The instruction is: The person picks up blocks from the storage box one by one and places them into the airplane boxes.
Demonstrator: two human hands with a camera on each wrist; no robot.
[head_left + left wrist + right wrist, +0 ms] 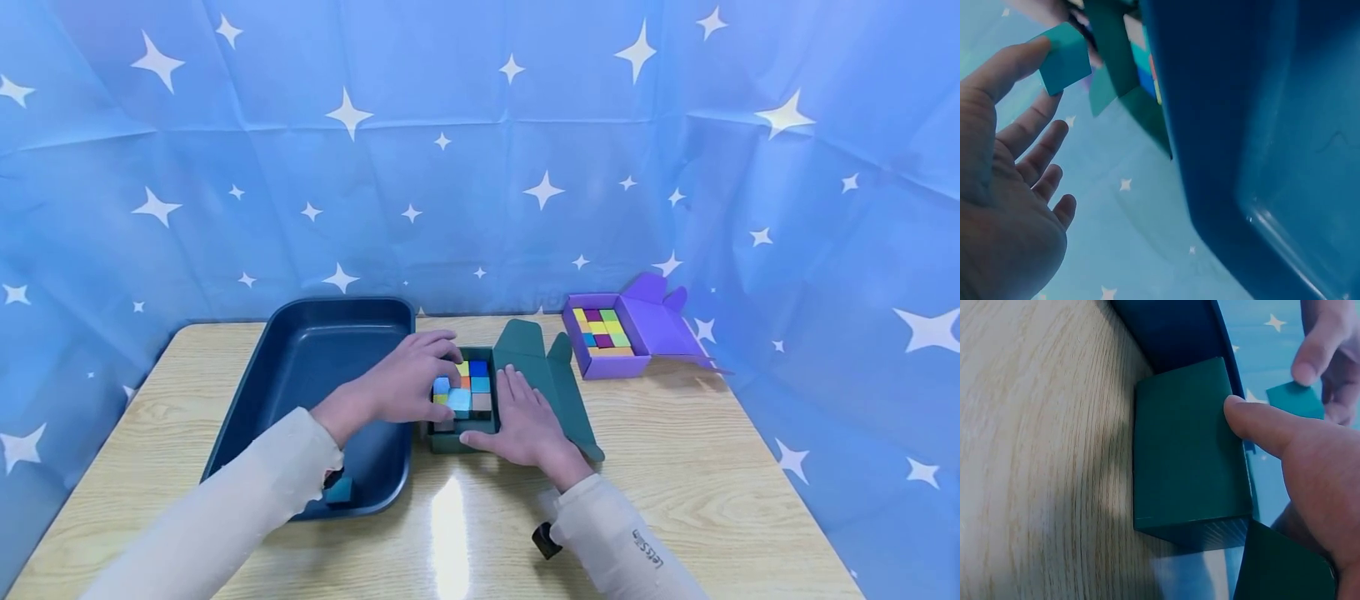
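Observation:
Between thumb and fingertip, my left hand [408,379] pinches a teal cube [1066,59] above the green box [459,444]. The other fingers of that hand spread away from the cube in the left wrist view. Colored cubes [478,369], among them blue, yellow, orange and beige ones, fill much of the box. My right hand [525,421] lies along the box's right side with straight fingers, over the hinge of the folded-back lid [566,392]. Its thumb [1260,422] rests at the top edge of the near wall.
A large dark blue tray [411,467] stands at the left, right beside the green box. One teal cube [340,490] lies in its near corner. A purple box [618,367] of colored cubes sits at the back right, lid open. Starry blue cloth [480,167] hangs behind the table.

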